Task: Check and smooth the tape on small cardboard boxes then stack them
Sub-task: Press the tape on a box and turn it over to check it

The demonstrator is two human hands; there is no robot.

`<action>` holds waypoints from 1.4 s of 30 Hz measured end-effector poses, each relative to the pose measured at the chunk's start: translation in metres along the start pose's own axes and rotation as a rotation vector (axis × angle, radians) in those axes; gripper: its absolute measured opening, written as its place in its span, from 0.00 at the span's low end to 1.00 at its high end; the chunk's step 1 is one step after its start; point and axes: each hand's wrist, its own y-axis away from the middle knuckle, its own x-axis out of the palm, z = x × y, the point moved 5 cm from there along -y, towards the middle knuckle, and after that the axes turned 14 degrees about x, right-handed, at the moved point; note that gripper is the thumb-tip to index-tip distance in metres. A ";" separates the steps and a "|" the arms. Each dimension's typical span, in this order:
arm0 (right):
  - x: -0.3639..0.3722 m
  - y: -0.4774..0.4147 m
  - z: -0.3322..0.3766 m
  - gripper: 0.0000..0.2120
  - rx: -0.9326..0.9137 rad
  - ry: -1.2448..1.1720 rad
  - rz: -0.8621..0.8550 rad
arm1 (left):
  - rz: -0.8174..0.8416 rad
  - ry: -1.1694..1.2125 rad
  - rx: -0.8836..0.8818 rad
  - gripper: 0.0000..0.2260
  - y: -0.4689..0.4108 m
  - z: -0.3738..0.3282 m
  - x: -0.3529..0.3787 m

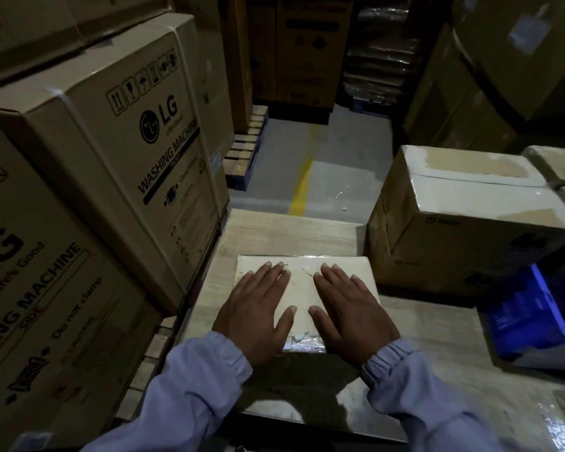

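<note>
- Head view, task object: the small cardboard box [302, 287] lies flat on the wooden table [291, 230], directly in front of the person, with its pale top face up.
- Head view, hands: the left hand [258, 309] and the right hand [351, 309] both lie palm-down on the top of the box. The fingers are straight and slightly spread, gripping nothing. The thumbs point toward each other across the bare middle of the lid.
- Head view, tape: a glossy strip of tape [304, 345] shows on the near edge of the box, between the two wrists, with a small ragged patch just above it. Whether it lies fully flat cannot be told.
- Head view, surroundings: a larger taped carton [463, 216] stands right of and beyond the box. A blue crate [542, 316] sits right of the box. Washing-machine cartons [137, 135] rise to its left.
- Step in hand (judgement): the smoothing step, with flat palms pressing the lid.
- Next move (judgement): sweep the palms outward along the tape line, check the ragged patch at the near edge, then grip both sides to lift the box for stacking.
</note>
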 end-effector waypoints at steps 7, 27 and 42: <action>-0.013 -0.003 -0.046 0.39 0.115 -0.054 0.011 | -0.001 0.008 -0.090 0.30 0.019 0.028 0.001; 0.020 0.044 -0.057 0.30 0.310 -1.332 0.068 | -0.288 0.813 -0.672 0.17 0.041 0.045 0.022; -0.013 0.038 -0.010 0.33 0.099 -0.732 -0.108 | -0.138 0.552 -0.479 0.24 0.031 0.034 0.028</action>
